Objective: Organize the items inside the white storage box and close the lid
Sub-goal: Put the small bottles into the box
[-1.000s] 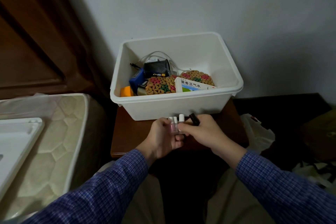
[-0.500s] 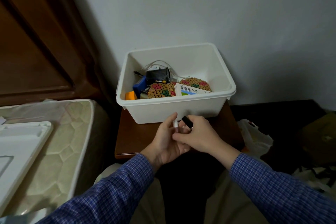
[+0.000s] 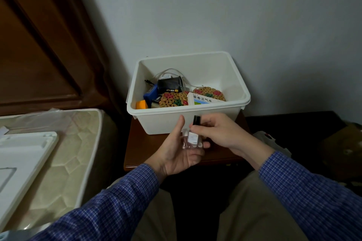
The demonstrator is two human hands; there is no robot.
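Hands have parted slightly: left hand (image 3: pixel 177 151) now cradles small bottles (image 3: pixel 192 140), right hand (image 3: pixel 216 132) pinches a black cap (image 3: pixel 196 120).

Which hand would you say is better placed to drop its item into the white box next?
Probably the right hand: it pinches the small black item by the white box front rim; the left hand sits lower.

Dim, flat indoor light; dark shadows lower right; wide-angle bending at edges; slight softness overall.

Home bedroom, quilted mattress (image 3: pixel 64 154), dark wooden headboard (image 3: pixel 39 45), small wooden bedside table (image 3: pixel 145 148)
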